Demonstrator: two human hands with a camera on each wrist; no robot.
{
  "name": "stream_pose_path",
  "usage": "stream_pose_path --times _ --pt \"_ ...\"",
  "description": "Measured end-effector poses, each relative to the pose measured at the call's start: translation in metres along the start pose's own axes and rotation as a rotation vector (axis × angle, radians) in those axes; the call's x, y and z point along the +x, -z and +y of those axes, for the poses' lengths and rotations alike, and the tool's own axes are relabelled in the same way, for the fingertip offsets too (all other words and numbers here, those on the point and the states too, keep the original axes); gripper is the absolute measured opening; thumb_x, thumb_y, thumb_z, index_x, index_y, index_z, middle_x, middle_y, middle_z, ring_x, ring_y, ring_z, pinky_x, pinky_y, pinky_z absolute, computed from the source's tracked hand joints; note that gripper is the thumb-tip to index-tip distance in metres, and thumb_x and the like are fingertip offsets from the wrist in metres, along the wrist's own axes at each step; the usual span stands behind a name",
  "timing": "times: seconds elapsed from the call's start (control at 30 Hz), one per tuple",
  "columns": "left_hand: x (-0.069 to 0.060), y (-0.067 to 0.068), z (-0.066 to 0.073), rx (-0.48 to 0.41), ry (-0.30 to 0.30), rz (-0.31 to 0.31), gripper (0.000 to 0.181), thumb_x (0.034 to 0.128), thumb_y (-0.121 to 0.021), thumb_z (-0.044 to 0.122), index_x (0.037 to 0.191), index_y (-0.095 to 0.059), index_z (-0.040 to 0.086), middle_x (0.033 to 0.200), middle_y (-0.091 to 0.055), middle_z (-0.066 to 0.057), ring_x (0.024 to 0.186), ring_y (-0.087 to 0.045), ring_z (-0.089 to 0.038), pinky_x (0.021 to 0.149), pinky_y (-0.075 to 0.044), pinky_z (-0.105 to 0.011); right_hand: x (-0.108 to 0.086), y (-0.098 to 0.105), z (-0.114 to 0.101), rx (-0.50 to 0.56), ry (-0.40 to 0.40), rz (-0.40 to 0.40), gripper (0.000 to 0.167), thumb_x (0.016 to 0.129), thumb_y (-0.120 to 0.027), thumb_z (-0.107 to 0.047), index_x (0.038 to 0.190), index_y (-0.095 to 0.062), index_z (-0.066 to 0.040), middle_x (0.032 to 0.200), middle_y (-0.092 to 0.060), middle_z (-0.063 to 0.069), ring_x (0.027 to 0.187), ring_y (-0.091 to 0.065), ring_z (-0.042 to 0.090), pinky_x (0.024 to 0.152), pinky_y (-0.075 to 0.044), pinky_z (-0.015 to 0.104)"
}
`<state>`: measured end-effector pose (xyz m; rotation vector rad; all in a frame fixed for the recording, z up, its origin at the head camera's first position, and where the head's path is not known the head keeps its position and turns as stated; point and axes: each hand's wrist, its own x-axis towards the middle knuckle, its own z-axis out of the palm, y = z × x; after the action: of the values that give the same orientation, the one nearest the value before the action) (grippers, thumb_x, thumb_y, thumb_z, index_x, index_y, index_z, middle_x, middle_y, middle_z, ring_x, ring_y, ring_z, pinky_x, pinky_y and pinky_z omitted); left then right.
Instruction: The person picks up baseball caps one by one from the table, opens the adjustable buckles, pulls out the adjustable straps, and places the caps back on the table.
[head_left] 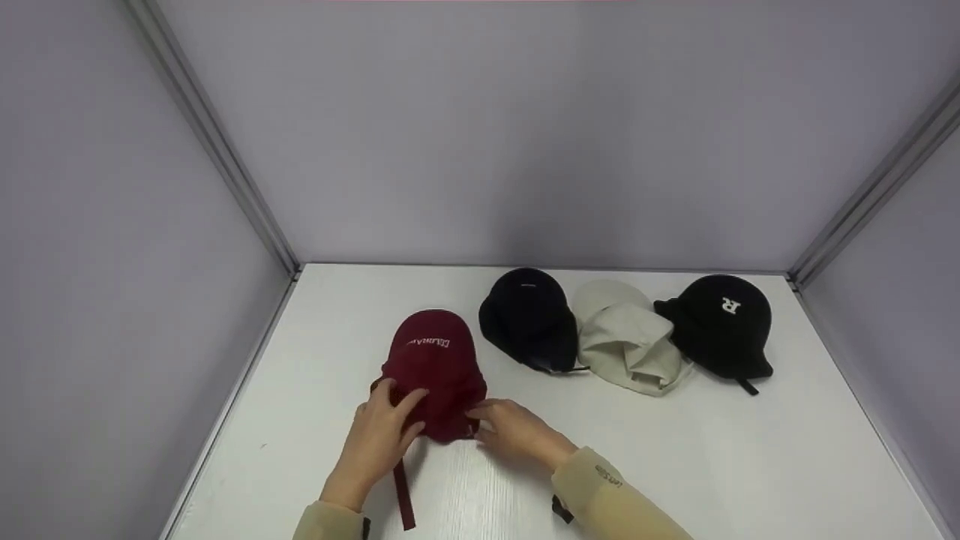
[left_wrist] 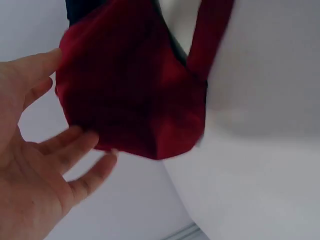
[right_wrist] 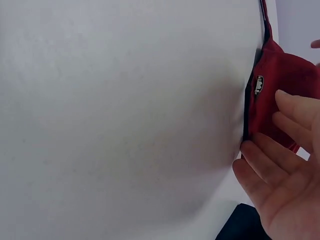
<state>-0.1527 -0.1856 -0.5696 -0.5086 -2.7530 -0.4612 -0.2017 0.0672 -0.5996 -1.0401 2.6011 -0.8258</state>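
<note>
A dark red cap [head_left: 435, 375] with white lettering lies on the table, its loose strap [head_left: 403, 495] trailing toward the front edge. Fingers of the left hand [head_left: 375, 435] touch the cap's left side, spread and slightly bent; the left wrist view shows this hand [left_wrist: 40, 160] against the red cloth [left_wrist: 130, 85]. At the cap's lower right edge is the right hand [head_left: 517, 431]. In the right wrist view its fingers lie relaxed against the cap [right_wrist: 285, 75], near a small white-and-black label [right_wrist: 259, 85], with the right hand [right_wrist: 285, 175] not curled round it.
Behind and to the right on the white table [head_left: 300, 352] lie a dark navy cap [head_left: 529, 319], a cream cap [head_left: 626, 341] and a black cap [head_left: 720, 326] with a white letter, side by side. Grey panels [head_left: 480, 135] enclose the back and sides.
</note>
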Motion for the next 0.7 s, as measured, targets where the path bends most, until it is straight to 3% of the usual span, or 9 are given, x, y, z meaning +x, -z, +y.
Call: stream_pose_path --times 0.1,0.2,0.43,0.57,0.7 --pt "0.0 -0.007 0.005 0.076 -0.01 -0.014 0.054 0.0837 -0.079 0.033 0.134 -0.06 0.026 0.14 -0.036 -0.029 0.127 -0.04 -0.047 0.088 -0.044 -0.062 0.0 0.0 -0.001 0.002 -0.001 -0.021 0.037 0.093 -0.065 -0.01 0.13 -0.064 -0.013 0.133 -0.06 0.002 0.125 -0.053 0.02 0.105 -0.04 0.037" --pt "0.001 -0.013 0.007 0.137 -0.013 -0.028 0.056 0.0837 -0.078 0.036 0.136 -0.058 0.028 0.146 -0.031 -0.026 0.135 -0.03 -0.048 0.092 -0.04 -0.065 0.001 0.001 -0.001 0.017 -0.027 -0.039 0.04 0.093 -0.066 -0.012 0.133 -0.062 -0.014 0.137 -0.056 0.003 0.128 -0.05 0.021 0.107 -0.037 0.039" --pt "0.008 -0.017 0.008 0.237 -0.003 -0.068 0.055 0.0867 -0.074 0.039 0.138 -0.057 0.027 0.143 -0.042 -0.024 0.134 -0.035 -0.047 0.097 -0.035 -0.067 0.004 0.004 -0.001 0.014 -0.06 -0.066 0.044 0.095 -0.064 -0.016 0.139 -0.057 -0.015 0.143 -0.051 0.006 0.132 -0.046 0.024 0.109 -0.035 0.041" --pt "0.013 -0.018 0.007 0.277 0.031 -0.104 0.053 0.0891 -0.071 0.04 0.138 -0.057 0.026 0.138 -0.046 -0.025 0.132 -0.038 -0.046 0.098 -0.034 -0.068 0.003 0.005 0.0 -0.009 -0.084 -0.094 0.043 0.097 -0.062 -0.021 0.14 -0.056 -0.016 0.145 -0.049 0.008 0.134 -0.044 0.025 0.109 -0.034 0.042" --pt "0.018 -0.02 0.002 0.286 0.08 -0.133 0.053 0.0896 -0.07 0.041 0.138 -0.058 0.025 0.137 -0.047 -0.026 0.132 -0.038 -0.045 0.098 -0.033 -0.069 0.003 0.005 0.001 -0.017 -0.05 -0.086 0.042 0.098 -0.061 -0.02 0.139 -0.057 -0.015 0.144 -0.05 0.009 0.134 -0.044 0.025 0.109 -0.034 0.041"
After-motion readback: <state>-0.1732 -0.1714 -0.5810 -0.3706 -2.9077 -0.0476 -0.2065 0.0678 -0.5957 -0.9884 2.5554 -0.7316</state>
